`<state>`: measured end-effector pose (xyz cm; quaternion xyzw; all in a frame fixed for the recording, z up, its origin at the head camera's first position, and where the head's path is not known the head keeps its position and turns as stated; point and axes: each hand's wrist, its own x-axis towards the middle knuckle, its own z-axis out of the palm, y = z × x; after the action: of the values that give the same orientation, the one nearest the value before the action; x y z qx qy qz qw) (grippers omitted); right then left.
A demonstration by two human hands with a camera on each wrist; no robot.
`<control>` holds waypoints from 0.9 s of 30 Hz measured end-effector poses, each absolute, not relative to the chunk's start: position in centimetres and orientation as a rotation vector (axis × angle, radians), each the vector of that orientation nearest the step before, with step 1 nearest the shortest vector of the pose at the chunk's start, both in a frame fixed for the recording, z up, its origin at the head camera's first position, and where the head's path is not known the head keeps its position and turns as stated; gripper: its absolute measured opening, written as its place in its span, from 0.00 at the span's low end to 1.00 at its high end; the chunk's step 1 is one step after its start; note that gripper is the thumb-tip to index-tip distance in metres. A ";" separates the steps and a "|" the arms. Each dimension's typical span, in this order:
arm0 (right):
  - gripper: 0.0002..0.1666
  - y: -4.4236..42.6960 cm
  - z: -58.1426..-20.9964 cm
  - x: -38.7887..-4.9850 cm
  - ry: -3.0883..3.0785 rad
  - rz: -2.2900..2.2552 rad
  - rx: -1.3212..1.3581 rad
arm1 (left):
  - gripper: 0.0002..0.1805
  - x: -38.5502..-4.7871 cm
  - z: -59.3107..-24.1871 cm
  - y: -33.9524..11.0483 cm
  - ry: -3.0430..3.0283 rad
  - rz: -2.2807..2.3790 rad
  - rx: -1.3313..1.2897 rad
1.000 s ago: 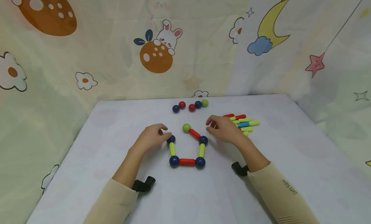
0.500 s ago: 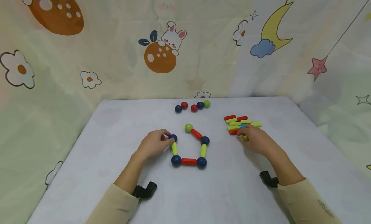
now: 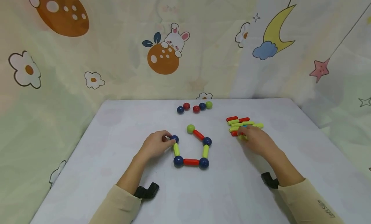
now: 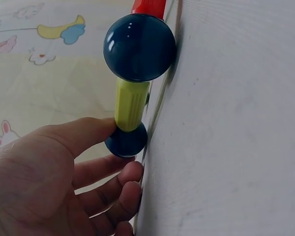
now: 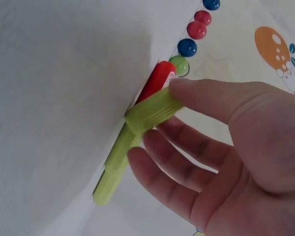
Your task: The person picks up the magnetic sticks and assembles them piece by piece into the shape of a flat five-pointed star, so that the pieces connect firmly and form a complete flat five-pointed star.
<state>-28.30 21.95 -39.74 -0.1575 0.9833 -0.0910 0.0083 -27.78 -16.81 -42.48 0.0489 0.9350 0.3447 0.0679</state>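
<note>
The left hand point(image 3: 156, 144) pinches a dark blue end ball point(image 3: 175, 139); the chain point(image 3: 191, 162)'s green end ball point(image 3: 190, 129) lies apart from it, toward two o'clock. At the left hand's three o'clock, the right hand point(image 3: 256, 140) pinches a lime-green rod point(image 5: 150, 113), long axis eight to two o'clock in the right wrist view. From the head, that hand partly hides this rod and most of a blue rod point(image 3: 245, 126).

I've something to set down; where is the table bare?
Bare: the table left of the left hand, and between the sleeves, nearer than the joined shape. Crowded: the rod pile at the right hand, and the loose balls near the far edge.
</note>
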 end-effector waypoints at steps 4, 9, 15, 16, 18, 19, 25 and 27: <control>0.15 22.0 -39.9 -28.4 3.064 -0.470 -0.486 | 0.19 -27.7 -42.6 -16.8 2.820 1.049 0.130; 0.18 21.8 -39.8 -28.0 2.989 -0.864 -0.349 | 0.19 -27.5 -42.9 -16.8 2.813 1.054 0.135; 0.25 20.6 -38.9 -28.1 2.897 -1.263 -0.297 | 0.19 -27.5 -43.1 -16.8 2.823 1.074 0.132; 0.27 20.3 -38.8 -28.2 2.887 -1.276 -0.303 | 0.19 -27.5 -43.1 -16.8 2.825 1.074 0.133; 0.30 19.7 -38.5 -28.4 2.886 -1.259 -0.320 | 0.19 -27.5 -43.1 -16.8 2.824 1.082 0.140; 0.30 19.4 -38.4 -28.6 2.905 -1.221 -0.332 | 0.19 -27.6 -43.1 -16.8 2.824 1.086 0.145; 0.20 17.1 -37.8 -30.2 3.002 -0.901 -0.491 | 0.20 -27.6 -42.9 -16.6 2.829 1.082 0.143; 0.18 16.1 -37.6 -30.8 3.000 -0.834 -0.544 | 0.20 -27.6 -42.9 -16.7 2.832 1.079 0.139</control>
<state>-30.77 16.07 -37.65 -0.1722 0.9490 -0.2640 -0.0096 -27.64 -16.66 -42.90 0.0456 0.9321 0.3552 0.0539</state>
